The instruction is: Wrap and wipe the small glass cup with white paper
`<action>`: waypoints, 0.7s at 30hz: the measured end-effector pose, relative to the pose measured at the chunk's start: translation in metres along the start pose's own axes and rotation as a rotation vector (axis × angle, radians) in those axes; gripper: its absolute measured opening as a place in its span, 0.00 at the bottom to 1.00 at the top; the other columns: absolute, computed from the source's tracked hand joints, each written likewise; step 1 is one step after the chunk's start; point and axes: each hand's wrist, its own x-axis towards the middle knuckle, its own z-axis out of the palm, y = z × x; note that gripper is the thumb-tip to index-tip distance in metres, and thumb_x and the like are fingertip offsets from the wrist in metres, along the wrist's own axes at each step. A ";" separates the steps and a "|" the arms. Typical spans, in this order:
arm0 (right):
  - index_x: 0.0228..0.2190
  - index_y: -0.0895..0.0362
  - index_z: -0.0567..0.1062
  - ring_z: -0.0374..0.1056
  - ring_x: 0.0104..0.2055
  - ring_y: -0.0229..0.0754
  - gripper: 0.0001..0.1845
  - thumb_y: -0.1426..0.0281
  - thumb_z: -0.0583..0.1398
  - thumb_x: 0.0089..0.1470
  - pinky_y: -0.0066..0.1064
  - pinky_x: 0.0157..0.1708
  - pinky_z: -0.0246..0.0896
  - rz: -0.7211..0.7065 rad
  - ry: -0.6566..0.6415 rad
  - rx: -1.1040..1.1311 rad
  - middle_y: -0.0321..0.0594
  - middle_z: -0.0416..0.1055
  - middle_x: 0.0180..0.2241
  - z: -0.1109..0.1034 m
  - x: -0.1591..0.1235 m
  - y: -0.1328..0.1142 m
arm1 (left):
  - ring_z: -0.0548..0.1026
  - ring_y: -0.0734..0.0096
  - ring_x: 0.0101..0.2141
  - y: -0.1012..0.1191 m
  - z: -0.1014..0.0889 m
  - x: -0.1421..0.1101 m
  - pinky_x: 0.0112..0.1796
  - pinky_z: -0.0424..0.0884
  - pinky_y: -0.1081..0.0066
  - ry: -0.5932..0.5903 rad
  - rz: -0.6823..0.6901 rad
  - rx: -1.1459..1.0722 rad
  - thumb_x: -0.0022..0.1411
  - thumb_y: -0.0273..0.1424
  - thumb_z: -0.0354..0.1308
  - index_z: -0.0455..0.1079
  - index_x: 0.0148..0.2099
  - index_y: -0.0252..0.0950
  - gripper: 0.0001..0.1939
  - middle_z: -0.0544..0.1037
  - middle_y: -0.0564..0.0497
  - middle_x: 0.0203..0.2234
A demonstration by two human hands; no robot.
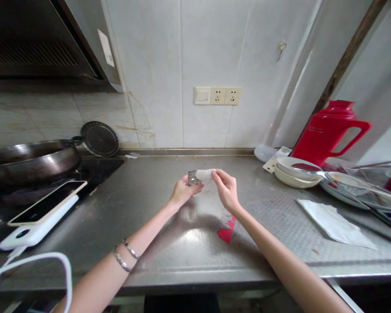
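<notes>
Over steel countertop (137, 204), gripping small grey patterned object (192, 177) in curled left hand (181, 191); pinching thin white strip (206, 175) between thumb and fingertips of right hand (226, 188).

Soft, even light is filling the frame. Glare is pooling on the metal surface (143, 195) at lower centre, shadow is darkening the range hood (35, 52) at upper left, and wide-angle distortion is tilting the red flask (326, 132) at right.
</notes>
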 end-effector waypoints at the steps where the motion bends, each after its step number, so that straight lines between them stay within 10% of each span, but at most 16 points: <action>1: 0.30 0.58 0.76 0.68 0.28 0.39 0.18 0.60 0.53 0.59 0.27 0.28 0.60 0.033 0.059 -0.002 0.35 0.70 0.23 -0.001 0.003 0.002 | 0.72 0.74 0.26 0.001 0.000 0.000 0.22 0.65 0.78 -0.003 -0.001 0.009 0.43 0.39 0.68 0.70 0.43 0.32 0.25 0.75 0.51 0.27; 6: 0.34 0.58 0.76 0.66 0.30 0.39 0.19 0.58 0.52 0.59 0.28 0.32 0.59 0.057 0.072 -0.027 0.36 0.71 0.26 -0.005 0.013 0.014 | 0.71 0.75 0.24 0.005 0.003 -0.004 0.22 0.65 0.78 -0.054 -0.003 0.020 0.44 0.36 0.67 0.70 0.41 0.32 0.21 0.75 0.52 0.25; 12: 0.41 0.55 0.75 0.66 0.51 0.47 0.15 0.63 0.55 0.55 0.39 0.53 0.57 0.144 -0.381 0.228 0.42 0.74 0.44 -0.004 0.017 0.018 | 0.71 0.75 0.24 0.005 0.000 -0.003 0.22 0.67 0.77 -0.086 -0.012 0.023 0.44 0.37 0.68 0.71 0.41 0.33 0.22 0.75 0.52 0.25; 21: 0.58 0.48 0.54 0.64 0.55 0.47 0.45 0.73 0.66 0.42 0.41 0.50 0.65 0.138 -0.652 0.357 0.46 0.61 0.57 0.004 0.002 0.018 | 0.75 0.69 0.30 0.000 -0.002 -0.002 0.24 0.69 0.76 -0.094 -0.049 -0.020 0.48 0.38 0.66 0.72 0.44 0.31 0.22 0.78 0.46 0.33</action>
